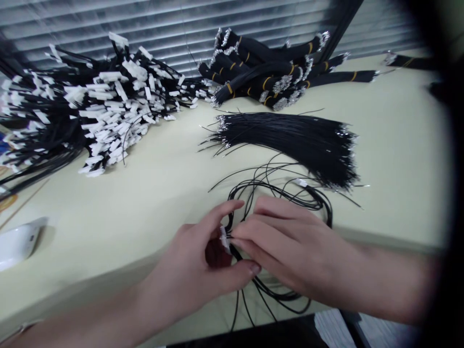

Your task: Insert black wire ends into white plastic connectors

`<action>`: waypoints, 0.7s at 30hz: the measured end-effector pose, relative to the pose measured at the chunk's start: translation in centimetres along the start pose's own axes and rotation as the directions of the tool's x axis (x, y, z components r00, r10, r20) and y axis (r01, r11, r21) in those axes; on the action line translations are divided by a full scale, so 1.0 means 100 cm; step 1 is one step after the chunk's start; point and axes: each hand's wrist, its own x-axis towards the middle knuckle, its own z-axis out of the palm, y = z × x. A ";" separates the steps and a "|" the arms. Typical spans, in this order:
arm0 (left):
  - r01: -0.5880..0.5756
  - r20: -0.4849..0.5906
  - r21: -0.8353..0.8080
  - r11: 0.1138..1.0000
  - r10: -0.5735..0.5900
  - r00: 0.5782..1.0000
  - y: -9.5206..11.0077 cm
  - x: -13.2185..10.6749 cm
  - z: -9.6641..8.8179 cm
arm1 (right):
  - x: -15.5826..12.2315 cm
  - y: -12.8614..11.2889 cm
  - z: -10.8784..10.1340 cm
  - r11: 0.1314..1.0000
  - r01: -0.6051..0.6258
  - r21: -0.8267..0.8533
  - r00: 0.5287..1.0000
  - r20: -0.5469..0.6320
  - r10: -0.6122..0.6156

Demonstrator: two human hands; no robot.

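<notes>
Connector point(225, 239), small and white with looped black wires point(329, 211), sits above the worktop point(152, 198) in the loose curl of your left hand point(197, 263), while your right hand point(290, 237) pinches the wires close against its side.

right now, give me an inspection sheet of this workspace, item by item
surface: pale yellow-green tabletop
work items: small white plastic connector and looped thin black wires
clutter: rounded white case, left edge
hands: left hand curved around the connector; right hand pinched beside it, exact grip hidden
cables: loose black wire bundle; black bundles with yellow bands; black cable pile with white connectors
surroundings: grey slatted blinds behind
</notes>
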 end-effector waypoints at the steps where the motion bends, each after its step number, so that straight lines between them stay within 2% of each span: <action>1: 0.005 0.001 -0.022 1.000 -0.005 1.000 0.000 0.000 -0.001 | 0.001 -0.001 -0.003 1.000 -0.014 0.015 0.999 -0.052 0.014; 3: 0.026 0.006 -0.056 0.998 -0.025 1.000 0.000 0.000 -0.002 | 0.004 -0.005 -0.010 0.999 -0.042 0.017 0.986 -0.160 0.044; 5: 0.052 0.011 -0.067 0.996 -0.052 0.999 0.001 0.001 -0.003 | 0.005 -0.009 -0.018 0.995 -0.101 -0.007 0.977 -0.187 0.098; 8: 0.054 0.001 -0.062 0.997 -0.054 0.999 0.001 0.002 -0.004 | 0.002 -0.010 -0.020 0.993 -0.113 -0.019 0.990 -0.084 0.111; 11: 0.032 -0.030 -0.042 0.999 -0.033 0.999 0.000 0.002 -0.003 | -0.004 -0.003 -0.013 0.999 -0.010 0.035 1.000 -0.022 0.011; 14: 0.025 -0.035 -0.036 0.999 -0.026 0.999 -0.001 0.001 -0.003 | -0.007 0.002 -0.008 0.998 0.050 0.049 0.999 -0.020 -0.049; 21: 0.034 -0.013 -0.053 0.998 -0.035 0.999 0.002 0.001 -0.004 | -0.006 0.002 -0.009 0.999 0.007 0.041 1.000 0.025 -0.008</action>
